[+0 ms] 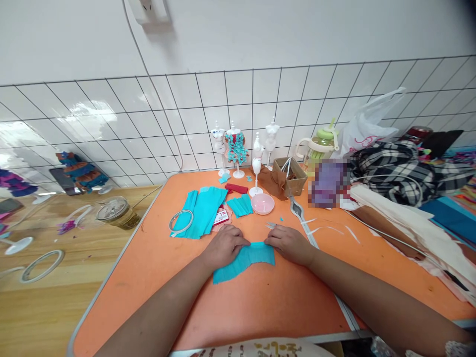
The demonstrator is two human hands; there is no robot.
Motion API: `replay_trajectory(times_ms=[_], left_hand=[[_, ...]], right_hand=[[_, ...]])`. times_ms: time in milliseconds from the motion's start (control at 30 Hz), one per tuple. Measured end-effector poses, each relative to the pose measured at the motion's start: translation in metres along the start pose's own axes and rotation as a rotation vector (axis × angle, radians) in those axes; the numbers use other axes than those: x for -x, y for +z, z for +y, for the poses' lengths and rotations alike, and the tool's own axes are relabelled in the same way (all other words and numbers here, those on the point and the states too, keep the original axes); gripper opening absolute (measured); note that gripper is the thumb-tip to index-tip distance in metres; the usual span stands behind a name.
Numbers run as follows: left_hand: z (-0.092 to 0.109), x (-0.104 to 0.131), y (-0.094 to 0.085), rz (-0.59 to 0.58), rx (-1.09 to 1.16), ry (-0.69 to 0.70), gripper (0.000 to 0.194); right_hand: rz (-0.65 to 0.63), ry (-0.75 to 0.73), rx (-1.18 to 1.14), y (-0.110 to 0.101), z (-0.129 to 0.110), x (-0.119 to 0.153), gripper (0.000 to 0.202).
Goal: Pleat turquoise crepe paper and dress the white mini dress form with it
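A strip of turquoise crepe paper [243, 260] lies on the orange tabletop in front of me. My left hand [225, 245] pinches its far edge near the middle. My right hand [290, 244] has its fingers closed on the far right corner. Between the two hands the far edge looks folded over. Just beyond my right hand sits a small silvery metal piece [270, 225], its kind unclear. Larger turquoise crepe sheets [206, 208] lie beyond my left hand, with a pale ring [181, 221] on them. A smaller pleated turquoise piece [240, 206] rests beside a pink bowl [263, 204].
Several white mini dress forms [256, 166] stand along the tiled wall, one dressed in turquoise and red ruffles [237, 148]. A cardboard box [296, 184], brown crepe paper [272, 181] and a green-lidded jug [323, 144] are behind. Left, a wooden table [48, 310] holds a jar [118, 213].
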State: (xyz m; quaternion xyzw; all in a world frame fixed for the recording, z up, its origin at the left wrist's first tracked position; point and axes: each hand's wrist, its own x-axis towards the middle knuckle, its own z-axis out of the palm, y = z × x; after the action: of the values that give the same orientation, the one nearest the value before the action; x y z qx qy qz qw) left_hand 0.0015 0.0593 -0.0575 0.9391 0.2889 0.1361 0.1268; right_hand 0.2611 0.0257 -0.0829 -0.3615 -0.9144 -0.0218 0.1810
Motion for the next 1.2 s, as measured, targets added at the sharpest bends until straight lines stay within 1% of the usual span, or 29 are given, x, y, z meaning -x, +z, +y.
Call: replay_trajectory(times_ms=[67, 133, 200, 267, 367, 433, 500, 600, 667, 767, 867, 967, 1067, 1133, 1200], left_hand=[[0.001, 0.0, -0.001, -0.005, -0.005, 0.0, 0.028], [0.002, 0.0, -0.002, -0.017, -0.011, 0.006, 0.028], [0.003, -0.001, -0.004, -0.03, -0.017, 0.015, 0.028], [0.004, -0.001, -0.004, -0.036, -0.021, 0.019, 0.028], [0.006, -0.003, -0.004, -0.036, -0.02, 0.01, 0.027], [0.008, -0.004, -0.003, -0.032, -0.023, 0.002, 0.026], [0.009, -0.005, -0.003, -0.026, -0.027, -0.002, 0.025], [0.008, -0.004, -0.002, -0.026, -0.024, -0.003, 0.025], [0.006, -0.001, -0.002, -0.007, -0.001, -0.024, 0.021], [0.002, 0.003, -0.001, 0.054, 0.035, -0.118, 0.018], [-0.002, 0.005, -0.002, 0.058, 0.038, -0.179, 0.022], [-0.004, 0.006, -0.007, 0.024, 0.055, -0.183, 0.025], [-0.004, 0.007, -0.014, -0.056, 0.119, -0.191, 0.031], [-0.004, 0.009, -0.019, -0.116, 0.166, -0.191, 0.028], [-0.004, 0.011, -0.02, -0.144, 0.187, -0.191, 0.019]], right_hand=[[-0.006, -0.076, 0.052, 0.0, 0.002, 0.001, 0.029], [-0.041, -0.133, 0.07, -0.003, 0.004, 0.003, 0.026], [-0.089, -0.165, 0.05, -0.012, 0.007, 0.005, 0.023], [-0.092, -0.153, -0.003, -0.022, 0.009, 0.005, 0.022], [0.037, 0.021, -0.112, -0.034, 0.002, -0.004, 0.029], [0.097, 0.151, -0.177, -0.034, -0.008, -0.019, 0.033], [0.066, 0.252, -0.237, -0.026, -0.02, -0.037, 0.028], [-0.034, 0.484, -0.371, -0.006, -0.032, -0.057, 0.02], [-0.102, 0.54, -0.454, 0.004, -0.033, -0.061, 0.017], [-0.135, 0.525, -0.538, 0.012, -0.029, -0.058, 0.018], [-0.137, 0.511, -0.556, 0.01, -0.027, -0.053, 0.019], [-0.132, 0.454, -0.512, 0.006, -0.028, -0.05, 0.016], [-0.153, 0.422, -0.503, 0.002, -0.026, -0.047, 0.015], [-0.166, 0.434, -0.496, 0.0, -0.023, -0.044, 0.013], [-0.177, 0.447, -0.483, -0.001, -0.019, -0.039, 0.013]])
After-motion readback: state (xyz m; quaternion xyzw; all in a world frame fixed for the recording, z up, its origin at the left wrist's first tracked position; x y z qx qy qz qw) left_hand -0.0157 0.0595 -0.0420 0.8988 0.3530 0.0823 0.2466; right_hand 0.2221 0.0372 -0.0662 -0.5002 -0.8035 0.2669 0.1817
